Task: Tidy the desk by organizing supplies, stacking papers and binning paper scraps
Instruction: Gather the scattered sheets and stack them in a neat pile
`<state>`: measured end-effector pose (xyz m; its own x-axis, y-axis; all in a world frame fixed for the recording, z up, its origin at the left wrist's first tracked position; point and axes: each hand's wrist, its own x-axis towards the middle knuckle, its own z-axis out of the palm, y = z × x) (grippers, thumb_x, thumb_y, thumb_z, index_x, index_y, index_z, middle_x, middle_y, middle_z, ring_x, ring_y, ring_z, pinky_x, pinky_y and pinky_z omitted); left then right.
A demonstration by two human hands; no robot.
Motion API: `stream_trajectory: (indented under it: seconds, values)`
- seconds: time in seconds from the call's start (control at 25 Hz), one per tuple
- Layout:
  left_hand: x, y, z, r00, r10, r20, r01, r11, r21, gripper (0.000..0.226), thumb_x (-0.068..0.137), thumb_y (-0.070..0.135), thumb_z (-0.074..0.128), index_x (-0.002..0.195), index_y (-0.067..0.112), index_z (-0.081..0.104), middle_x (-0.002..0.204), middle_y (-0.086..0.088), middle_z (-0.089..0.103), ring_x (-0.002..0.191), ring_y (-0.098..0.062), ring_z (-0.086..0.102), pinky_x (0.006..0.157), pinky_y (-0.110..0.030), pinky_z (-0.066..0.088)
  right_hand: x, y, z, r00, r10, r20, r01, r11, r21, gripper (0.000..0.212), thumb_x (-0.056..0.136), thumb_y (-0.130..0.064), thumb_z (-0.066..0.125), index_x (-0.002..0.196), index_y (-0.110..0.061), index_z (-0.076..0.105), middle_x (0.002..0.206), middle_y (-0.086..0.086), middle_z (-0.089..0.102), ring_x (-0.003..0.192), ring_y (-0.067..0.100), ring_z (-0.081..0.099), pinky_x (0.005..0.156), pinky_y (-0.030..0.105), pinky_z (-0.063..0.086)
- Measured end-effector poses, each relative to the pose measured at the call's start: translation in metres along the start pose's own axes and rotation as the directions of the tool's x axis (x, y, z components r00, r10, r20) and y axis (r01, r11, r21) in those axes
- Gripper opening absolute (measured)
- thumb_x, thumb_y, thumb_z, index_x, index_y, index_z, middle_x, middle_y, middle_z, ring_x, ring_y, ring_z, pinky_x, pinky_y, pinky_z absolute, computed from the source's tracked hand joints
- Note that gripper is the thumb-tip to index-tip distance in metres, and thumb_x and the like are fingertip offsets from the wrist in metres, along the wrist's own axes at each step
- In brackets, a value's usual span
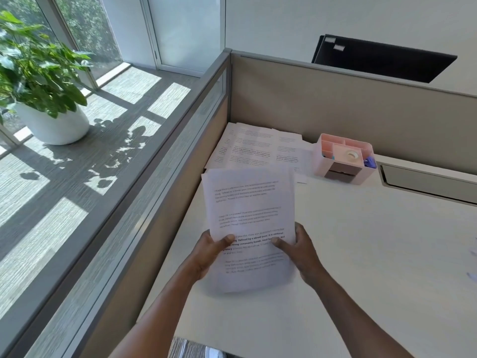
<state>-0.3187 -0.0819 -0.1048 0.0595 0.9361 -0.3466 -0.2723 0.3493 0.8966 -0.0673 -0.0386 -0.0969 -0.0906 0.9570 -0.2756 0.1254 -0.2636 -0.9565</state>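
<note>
Both my hands hold a stack of printed papers (250,213) above the white desk (374,241). My left hand (209,250) grips the stack's left edge, thumb on top. My right hand (300,248) grips the right edge, thumb pressed on the text. Behind the stack, several more printed sheets (258,148) lie spread in the desk's far left corner. To their right stands a pink desk organizer (344,157) holding a tape roll (351,154) and a small blue item (369,162).
Beige cubicle partitions (361,112) wall the desk at the back and left. A grey cable slot (428,183) is set in the desk at the right. A potted plant (38,81) stands on the floor beyond the left partition. A dark monitor (382,58) shows behind the back wall.
</note>
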Motion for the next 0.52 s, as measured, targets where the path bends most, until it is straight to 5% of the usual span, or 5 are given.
stream_trajectory:
  seconds: [0.24, 0.52]
  values:
    - [0.007, 0.028, 0.001, 0.993, 0.111, -0.031, -0.112, 0.993, -0.035, 0.058, 0.069, 0.015, 0.085, 0.122, 0.004, 0.068, 0.121, -0.017, 0.071, 0.113, -0.035, 0.068, 0.096, -0.048, 0.055, 0.006, -0.022, 0.001, 0.988, -0.151, 0.035, 0.143, 0.975, 0.172, 0.041, 0.069, -0.018, 0.084, 0.107, -0.012, 0.069, 0.104, 0.008, 0.076, 0.092, 0.025, 0.073, 0.071, 0.030, 0.058]
    - [0.003, 0.021, 0.001, 0.992, 0.105, -0.073, -0.104, 0.994, 0.025, 0.054, 0.067, 0.018, 0.085, 0.116, 0.001, 0.069, 0.113, -0.018, 0.074, 0.107, -0.039, 0.070, 0.095, -0.055, 0.055, 0.002, -0.010, 0.014, 0.985, -0.170, -0.022, 0.171, 0.984, 0.047, 0.034, 0.069, -0.028, 0.082, 0.101, -0.019, 0.071, 0.097, -0.002, 0.077, 0.090, 0.021, 0.073, 0.072, 0.029, 0.059]
